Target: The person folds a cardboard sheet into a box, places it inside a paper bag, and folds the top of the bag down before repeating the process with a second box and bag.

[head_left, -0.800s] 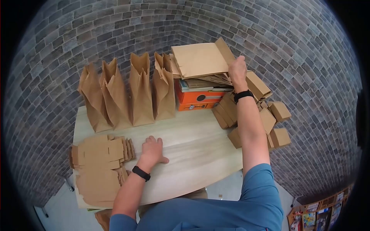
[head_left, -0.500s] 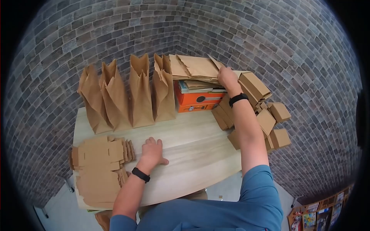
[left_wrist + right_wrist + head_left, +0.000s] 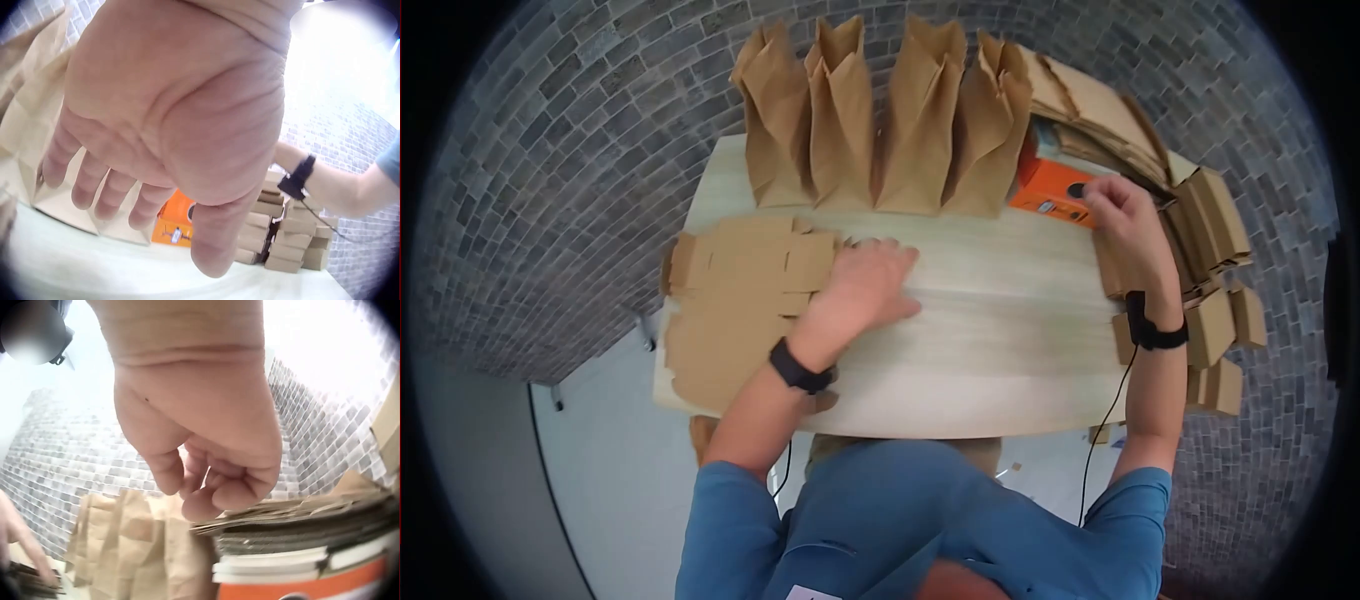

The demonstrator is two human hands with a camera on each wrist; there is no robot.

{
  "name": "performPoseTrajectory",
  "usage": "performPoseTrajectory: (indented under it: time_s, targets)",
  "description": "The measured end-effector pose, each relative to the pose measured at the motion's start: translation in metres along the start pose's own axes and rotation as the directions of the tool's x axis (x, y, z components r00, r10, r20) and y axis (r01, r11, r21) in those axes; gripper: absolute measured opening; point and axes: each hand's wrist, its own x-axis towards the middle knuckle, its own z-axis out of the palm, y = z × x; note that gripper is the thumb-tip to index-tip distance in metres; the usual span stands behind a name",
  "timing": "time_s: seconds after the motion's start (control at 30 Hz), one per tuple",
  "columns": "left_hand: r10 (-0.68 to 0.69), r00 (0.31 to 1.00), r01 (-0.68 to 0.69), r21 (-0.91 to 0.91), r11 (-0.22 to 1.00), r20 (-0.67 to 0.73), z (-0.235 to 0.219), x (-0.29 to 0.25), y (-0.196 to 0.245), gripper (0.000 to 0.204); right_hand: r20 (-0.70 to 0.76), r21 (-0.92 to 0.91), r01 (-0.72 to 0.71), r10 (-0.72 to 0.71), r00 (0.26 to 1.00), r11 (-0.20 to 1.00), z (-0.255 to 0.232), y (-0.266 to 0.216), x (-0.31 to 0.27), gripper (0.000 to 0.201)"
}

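Note:
My left hand (image 3: 865, 285) is held palm down with its fingers spread and nothing in it, at the right edge of a stack of flat cardboard box blanks (image 3: 735, 315). In the left wrist view its straight fingers point down toward the tabletop. My right hand (image 3: 1130, 225) hangs with loosely curled fingers in front of an orange box (image 3: 1048, 185). It holds nothing. On top of that box lies a pile of folded paper bags (image 3: 1105, 105). The right wrist view has the curled fingertips close by the pile's edge (image 3: 250, 519).
Several brown paper bags (image 3: 915, 130) stand opened in a row along the back of the pale table (image 3: 990, 350). Folded cardboard boxes (image 3: 1220, 215) are heaped at the right edge. A brick-patterned wall (image 3: 615, 110) closes off the back and sides.
My right hand has let go of the folded paper bags and come back toward me. The pile lies flatter. My left hand has moved nearer the cardboard blanks, and the head view has tilted down and turned.

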Motion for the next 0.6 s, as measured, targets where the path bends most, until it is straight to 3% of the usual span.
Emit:
performPoseTrajectory:
  time_s: [0.03, 0.07, 0.13, 0.23, 0.27, 0.33, 0.37, 0.47, 0.6]
  targets:
    - [-0.025, 0.998, 0.024, -0.016, 1.000, -0.062, -0.012, -0.014, -0.014, 0.061, 0.143, -0.009, 0.029, -0.028, 0.989, 1.000, 0.011, 0.012, -0.008, 0.010]
    - [-0.026, 0.999, 0.026, -0.001, 1.000, -0.036, -0.020, -0.024, -0.026, 0.061, 0.142, 0.016, 0.013, -0.015, 0.990, 1.000, 0.022, 0.016, -0.018, 0.010]
    - [-0.241, 0.968, 0.248, 0.113, 0.962, -0.069, -0.036, -0.040, -0.049, 0.063, 0.391, -0.178, 0.079, -0.003, 0.920, 0.981, 0.047, 0.015, -0.033, 0.011]
    - [-0.329, 0.944, 0.326, 0.083, 0.942, 0.019, -0.057, -0.064, -0.077, 0.064, 0.495, -0.213, 0.141, -0.018, 0.869, 0.967, 0.082, 0.020, -0.043, 0.014]
    - [-0.322, 0.946, 0.318, 0.099, 0.943, 0.031, -0.056, -0.066, -0.076, 0.064, 0.487, -0.199, 0.128, -0.016, 0.873, 0.972, 0.093, 0.021, -0.045, 0.014]
    - [-0.365, 0.931, 0.365, 0.009, 0.931, -0.013, -0.048, -0.067, -0.066, 0.059, 0.591, -0.210, 0.234, -0.068, 0.804, 0.949, 0.111, 0.022, -0.046, 0.017]
    - [-0.360, 0.933, 0.360, 0.013, 0.933, -0.005, -0.043, -0.061, -0.062, 0.059, 0.633, -0.223, 0.200, -0.014, 0.774, 0.954, 0.117, 0.016, -0.046, 0.020]
    - [-0.443, 0.893, 0.445, -0.008, 0.895, 0.078, -0.025, -0.044, -0.062, 0.053, 0.677, -0.265, 0.253, -0.007, 0.735, 0.930, 0.136, 0.019, -0.048, 0.023]
    - [-0.457, 0.886, 0.463, -0.117, 0.879, 0.078, -0.010, -0.040, -0.079, 0.043, 0.657, -0.255, 0.266, -0.035, 0.753, 0.930, 0.140, 0.021, -0.061, 0.025]
